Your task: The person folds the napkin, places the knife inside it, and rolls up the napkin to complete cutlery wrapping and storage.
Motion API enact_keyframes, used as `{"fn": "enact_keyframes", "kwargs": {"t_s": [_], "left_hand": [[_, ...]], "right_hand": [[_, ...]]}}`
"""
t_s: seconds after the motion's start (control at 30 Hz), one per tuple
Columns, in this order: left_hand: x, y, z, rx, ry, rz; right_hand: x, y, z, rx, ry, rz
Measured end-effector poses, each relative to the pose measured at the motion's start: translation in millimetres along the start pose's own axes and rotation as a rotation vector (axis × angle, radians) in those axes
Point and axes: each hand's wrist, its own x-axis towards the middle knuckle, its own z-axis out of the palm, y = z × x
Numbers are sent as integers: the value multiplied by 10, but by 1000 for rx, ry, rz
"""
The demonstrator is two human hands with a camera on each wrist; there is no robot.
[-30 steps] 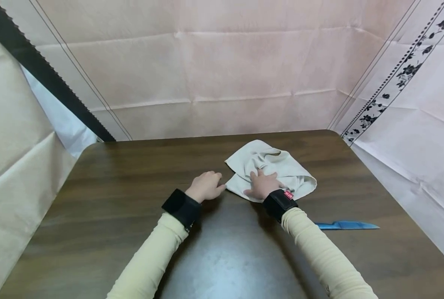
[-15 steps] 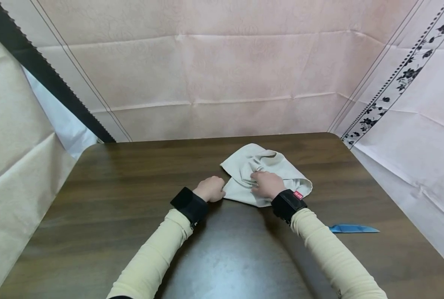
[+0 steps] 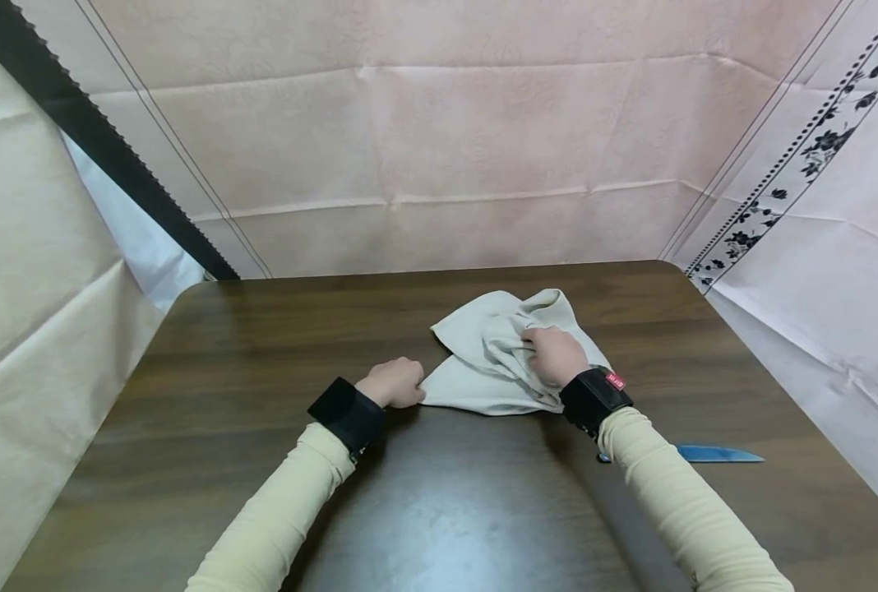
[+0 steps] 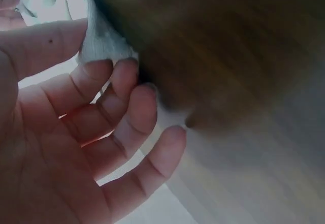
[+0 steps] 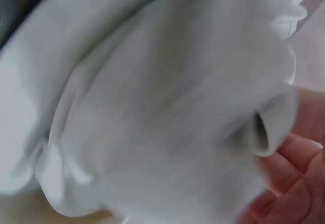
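A crumpled white cloth point(image 3: 483, 353) lies on the brown table, its right part bunched and raised. My left hand point(image 3: 395, 383) pinches the cloth's near left corner; in the left wrist view the thumb and index fingertip of that hand point(image 4: 91, 117) meet at the cloth edge point(image 4: 104, 41). At the right, my right hand point(image 3: 557, 355) grips a fold of the cloth. The right wrist view is filled by blurred cloth point(image 5: 167, 107), with the curled fingers of the right hand point(image 5: 289, 178) at its right edge.
A blue knife point(image 3: 720, 454) lies on the table point(image 3: 224, 427), partly hidden beneath the right forearm in the head view. Behind the table's far edge hangs a pale cloth backdrop point(image 3: 483, 148). Similar sheets hang at both sides.
My right hand's spread fingers have curled onto the cloth and drawn it right, bunching it. My left hand now pinches the near left corner, which has shifted slightly left.
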Motion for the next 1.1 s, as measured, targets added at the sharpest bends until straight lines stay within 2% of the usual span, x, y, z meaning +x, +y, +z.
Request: {"fn": "enact_keyframes", "kwargs": {"t_s": [0.17, 0.27, 0.53, 0.7, 0.83, 1.0, 1.1], "left_hand": [[-137, -167, 1, -23, -14, -12], [-227, -280, -12, -37, -27, -43], [-384, -519, -34, -71, -31, -89], [-420, -592, -17, -94, -39, -102], [-469, -618, -14, -101, -54, -101], [-553, -666, -32, -145, -114, -98], [-583, -722, -44, -170, -151, -106]], "right_hand": [[34, 75, -21, 23, 55, -28], [61, 125, -57, 44, 59, -41], [64, 319, -146, 70, 63, 27], [51, 413, -124, 88, 46, 37], [48, 478, -114, 96, 64, 34], [45, 565, -108, 74, 91, 54], [38, 629, -117, 69, 83, 96]]}}
